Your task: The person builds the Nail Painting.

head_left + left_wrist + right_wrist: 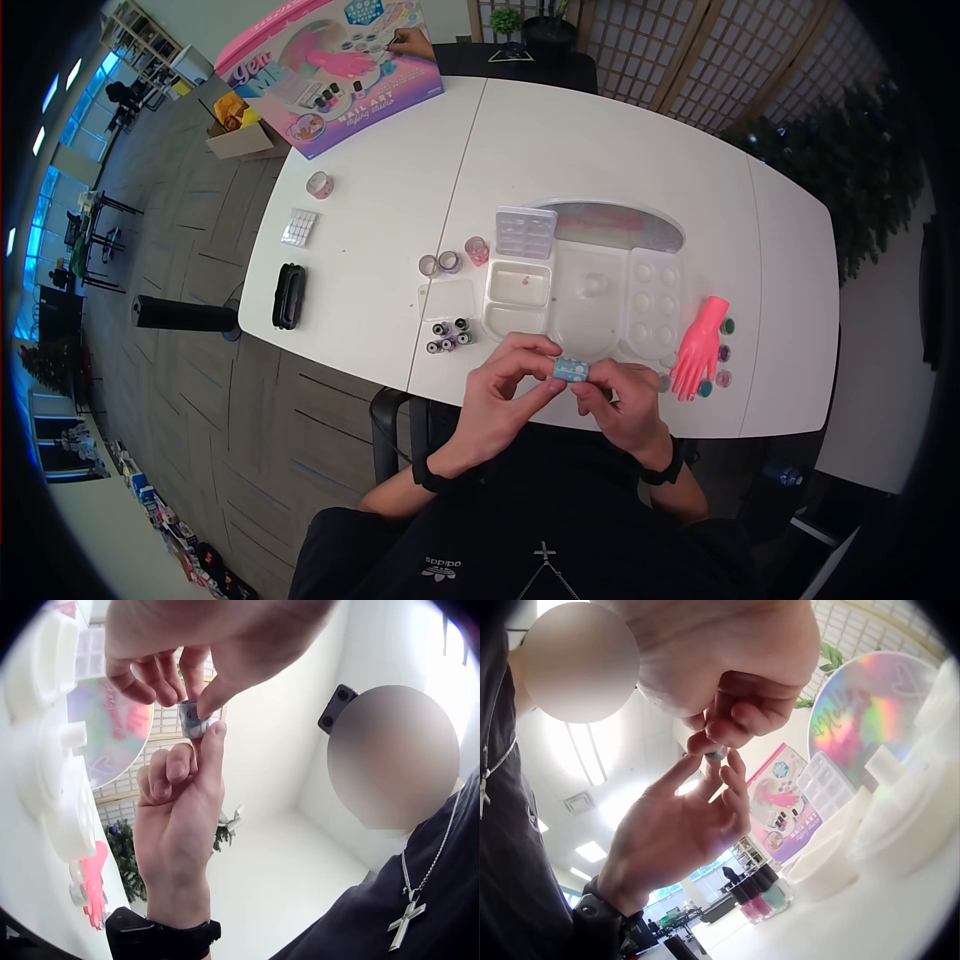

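A small blue-grey patterned piece [570, 370] is held between both hands above the table's near edge. My left hand [508, 385] pinches its left end between thumb and fingers. My right hand [625, 402] grips the other end with thumb and forefinger. In the left wrist view the piece [193, 720] shows between the left hand [217, 637] above and the right hand [180, 817] below. Fingers mostly cover the piece [716, 755] in the right wrist view, where the left hand [682, 832] and right hand [735, 667] meet around it.
Beyond the hands stands a white tray [585, 300] with a mirror [620, 225]. Small polish bottles [448, 338] and glitter pots [438, 263] are left of it. On the right lies a pink model hand [700, 350] beside several small pots. A colourful box [335, 75] stands at the back left.
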Action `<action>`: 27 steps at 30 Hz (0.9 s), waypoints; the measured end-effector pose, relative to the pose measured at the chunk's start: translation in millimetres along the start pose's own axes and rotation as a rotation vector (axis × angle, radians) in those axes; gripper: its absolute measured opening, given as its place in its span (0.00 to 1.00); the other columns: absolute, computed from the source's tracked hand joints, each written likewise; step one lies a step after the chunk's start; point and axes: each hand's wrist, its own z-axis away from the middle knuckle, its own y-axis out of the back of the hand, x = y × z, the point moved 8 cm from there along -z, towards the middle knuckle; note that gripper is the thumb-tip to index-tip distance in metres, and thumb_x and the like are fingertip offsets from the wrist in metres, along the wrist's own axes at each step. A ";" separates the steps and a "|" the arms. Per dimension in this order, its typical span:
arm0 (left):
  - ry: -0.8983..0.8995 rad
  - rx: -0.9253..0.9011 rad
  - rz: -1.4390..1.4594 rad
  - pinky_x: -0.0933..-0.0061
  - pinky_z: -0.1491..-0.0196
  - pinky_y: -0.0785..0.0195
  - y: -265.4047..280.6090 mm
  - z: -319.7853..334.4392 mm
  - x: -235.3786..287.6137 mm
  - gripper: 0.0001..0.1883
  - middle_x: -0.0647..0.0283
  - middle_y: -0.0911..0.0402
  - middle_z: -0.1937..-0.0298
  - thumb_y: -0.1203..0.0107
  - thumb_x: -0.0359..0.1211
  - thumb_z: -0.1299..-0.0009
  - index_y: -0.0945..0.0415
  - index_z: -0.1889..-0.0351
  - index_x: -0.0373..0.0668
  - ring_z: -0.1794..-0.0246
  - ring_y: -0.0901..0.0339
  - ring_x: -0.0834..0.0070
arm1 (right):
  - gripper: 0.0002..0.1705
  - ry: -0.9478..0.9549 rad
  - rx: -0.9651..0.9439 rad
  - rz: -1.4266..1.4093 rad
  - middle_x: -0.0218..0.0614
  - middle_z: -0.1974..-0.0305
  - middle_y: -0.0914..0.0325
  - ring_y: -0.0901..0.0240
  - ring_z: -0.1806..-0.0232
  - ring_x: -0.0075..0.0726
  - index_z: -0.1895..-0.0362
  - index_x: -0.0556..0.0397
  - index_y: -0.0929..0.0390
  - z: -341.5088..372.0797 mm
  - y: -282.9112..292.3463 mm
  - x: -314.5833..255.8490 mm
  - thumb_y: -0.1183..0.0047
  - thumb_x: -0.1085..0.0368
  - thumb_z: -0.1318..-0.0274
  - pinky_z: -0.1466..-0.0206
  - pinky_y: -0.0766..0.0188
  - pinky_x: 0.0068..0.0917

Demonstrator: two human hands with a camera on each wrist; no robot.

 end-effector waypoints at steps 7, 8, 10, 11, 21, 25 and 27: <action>-0.093 0.029 -0.136 0.63 0.30 0.32 4.3 -0.7 9.8 0.10 0.59 0.24 0.38 0.31 0.17 0.30 0.12 0.53 0.35 0.34 0.25 0.69 | 0.10 -0.315 -0.008 -0.362 0.32 0.79 0.17 0.21 0.80 0.20 0.48 0.60 0.14 7.1 -8.4 13.7 0.34 0.69 0.29 0.75 0.33 0.20; -0.104 0.029 -0.165 0.63 0.30 0.32 4.7 -0.6 10.8 0.10 0.60 0.24 0.38 0.31 0.17 0.30 0.12 0.53 0.35 0.34 0.25 0.69 | 0.10 -0.346 -0.014 -0.386 0.32 0.80 0.17 0.21 0.80 0.20 0.48 0.60 0.14 7.0 -8.7 13.8 0.35 0.69 0.28 0.75 0.33 0.20; -0.127 0.028 -0.222 0.64 0.31 0.31 5.3 -0.7 12.0 0.10 0.60 0.24 0.38 0.30 0.17 0.31 0.12 0.53 0.35 0.34 0.25 0.70 | 0.10 -0.407 -0.026 -0.432 0.33 0.80 0.17 0.21 0.80 0.20 0.47 0.61 0.14 6.5 -9.0 14.0 0.36 0.70 0.28 0.75 0.33 0.20; -0.130 0.024 -0.245 0.64 0.31 0.31 5.0 -0.6 11.8 0.10 0.60 0.24 0.38 0.30 0.17 0.31 0.12 0.53 0.36 0.34 0.25 0.70 | 0.10 -0.427 -0.025 -0.451 0.32 0.80 0.17 0.22 0.80 0.20 0.47 0.61 0.14 6.7 -8.9 13.8 0.37 0.70 0.27 0.75 0.34 0.20; -0.157 -0.016 -0.350 0.65 0.30 0.31 0.5 0.3 12.8 0.10 0.59 0.25 0.36 0.30 0.18 0.30 0.13 0.53 0.37 0.33 0.24 0.70 | 0.06 -0.469 0.039 -0.531 0.34 0.79 0.16 0.22 0.80 0.20 0.56 0.62 0.16 12.4 -9.4 18.5 0.38 0.70 0.26 0.76 0.35 0.19; -0.090 -0.018 -0.293 0.63 0.30 0.31 0.2 1.5 13.2 0.09 0.59 0.26 0.34 0.32 0.19 0.28 0.14 0.52 0.36 0.33 0.25 0.70 | 0.08 -0.376 0.081 -0.454 0.34 0.79 0.16 0.21 0.80 0.20 0.61 0.61 0.17 12.2 -6.5 15.8 0.35 0.70 0.27 0.77 0.33 0.19; -0.040 -0.014 -0.175 0.63 0.30 0.30 0.4 1.3 12.9 0.09 0.59 0.26 0.34 0.33 0.19 0.27 0.14 0.50 0.35 0.33 0.24 0.71 | 0.09 -0.290 0.091 -0.369 0.33 0.79 0.16 0.20 0.80 0.20 0.63 0.60 0.18 10.4 -4.1 9.8 0.34 0.69 0.28 0.77 0.31 0.20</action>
